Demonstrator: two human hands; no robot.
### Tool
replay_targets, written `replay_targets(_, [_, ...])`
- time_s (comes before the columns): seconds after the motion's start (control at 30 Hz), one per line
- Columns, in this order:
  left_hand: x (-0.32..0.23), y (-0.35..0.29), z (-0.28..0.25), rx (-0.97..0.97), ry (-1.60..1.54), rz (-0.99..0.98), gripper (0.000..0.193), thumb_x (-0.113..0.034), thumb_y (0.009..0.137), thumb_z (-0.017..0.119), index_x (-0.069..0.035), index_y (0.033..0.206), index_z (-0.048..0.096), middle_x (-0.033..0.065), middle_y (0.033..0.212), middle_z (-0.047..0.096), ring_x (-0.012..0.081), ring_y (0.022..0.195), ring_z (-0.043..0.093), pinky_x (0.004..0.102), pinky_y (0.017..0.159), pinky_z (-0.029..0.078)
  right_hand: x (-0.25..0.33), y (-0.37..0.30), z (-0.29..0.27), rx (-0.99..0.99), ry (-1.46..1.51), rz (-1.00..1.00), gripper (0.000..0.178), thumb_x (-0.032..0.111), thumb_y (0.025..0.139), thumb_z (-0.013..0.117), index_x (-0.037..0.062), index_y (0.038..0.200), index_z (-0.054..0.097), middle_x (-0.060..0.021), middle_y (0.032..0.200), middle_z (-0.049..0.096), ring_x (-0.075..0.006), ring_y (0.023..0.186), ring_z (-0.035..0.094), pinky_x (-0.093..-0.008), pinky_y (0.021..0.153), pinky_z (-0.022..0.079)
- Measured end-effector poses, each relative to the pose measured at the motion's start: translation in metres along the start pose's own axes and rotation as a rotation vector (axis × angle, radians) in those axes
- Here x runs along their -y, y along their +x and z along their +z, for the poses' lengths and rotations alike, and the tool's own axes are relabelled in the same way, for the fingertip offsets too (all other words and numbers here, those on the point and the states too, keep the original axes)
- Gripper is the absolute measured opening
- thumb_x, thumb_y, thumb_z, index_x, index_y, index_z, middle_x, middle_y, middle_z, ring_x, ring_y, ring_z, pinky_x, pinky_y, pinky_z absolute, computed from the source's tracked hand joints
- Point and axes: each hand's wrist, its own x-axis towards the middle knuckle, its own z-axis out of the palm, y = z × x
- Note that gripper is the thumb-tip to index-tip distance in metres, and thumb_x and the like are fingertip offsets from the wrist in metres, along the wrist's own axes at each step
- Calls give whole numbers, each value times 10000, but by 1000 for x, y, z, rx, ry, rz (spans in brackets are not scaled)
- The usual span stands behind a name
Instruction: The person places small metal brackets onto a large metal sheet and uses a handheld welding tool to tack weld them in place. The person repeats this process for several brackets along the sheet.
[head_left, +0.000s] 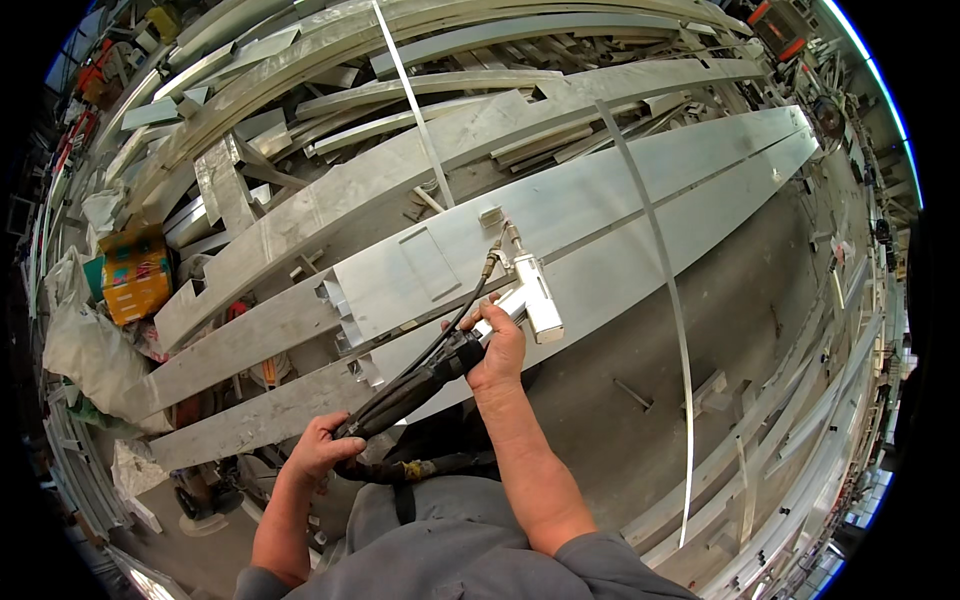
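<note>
My right hand (500,348) is closed round the grip of a white welding gun (538,298) with a slim metal nozzle. A thin hose with a brass-coloured fitting (490,264) runs along the gun. Lower left, my left hand (322,446) grips the gun's thick black cable bundle (410,392). The nozzle points away from me, over a long silver metal panel (600,198), close to a small raised metal piece (490,216). Whether the tip touches anything, I cannot tell. Beside it, nearer me, lies a second long panel (650,245). A rectangular outline (430,263) shows on the first panel.
Grey metal beams (240,372) lie crosswise under the panels' left ends. Beyond are a long notched beam (350,185) and heaped metal offcuts. A thin strip (668,270) crosses the panels. White sacks (90,345) stand at left; long profiles (800,430) lie at right.
</note>
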Motion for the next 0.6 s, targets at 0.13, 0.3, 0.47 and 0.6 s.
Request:
replay_targets(0.13, [0, 0, -2, -13, 5, -18, 309, -254, 790, 808, -25, 922, 648, 0, 667, 579, 107, 577, 559, 277, 554, 441, -6, 7, -5, 19, 17, 10, 254, 61, 936, 589, 121, 1158, 482, -17, 773, 535, -182, 676, 583, -583, 852, 563])
replay_targets(0.3, [-4, 2, -3, -10, 9, -34, 314, -265, 790, 807, -26, 898, 635, 0, 676, 580, 105, 580, 563, 273, 549, 440, -7, 9, -5, 31, 13, 15, 186, 57, 941, 579, 129, 1090, 493, -10, 763, 538, -175, 676, 586, -573, 867, 559])
replay_targets(0.47, [0, 3, -8, -5, 32, -18, 324, -278, 787, 810, -26, 904, 643, -7, 684, 572, 97, 586, 555, 270, 544, 433, -4, 6, -1, 37, 12, 29, 156, 63, 950, 585, 124, 1069, 504, -10, 755, 546, -170, 686, 591, -570, 870, 560])
replay_targets(0.6, [-2, 2, -7, -11, 31, -17, 322, -279, 783, 811, -32, 905, 645, -19, 688, 566, 85, 590, 545, 264, 539, 424, -5, 7, -3, 66, -5, 14, 139, 71, 958, 587, 112, 1065, 510, -11, 753, 553, -168, 697, 595, -568, 879, 560])
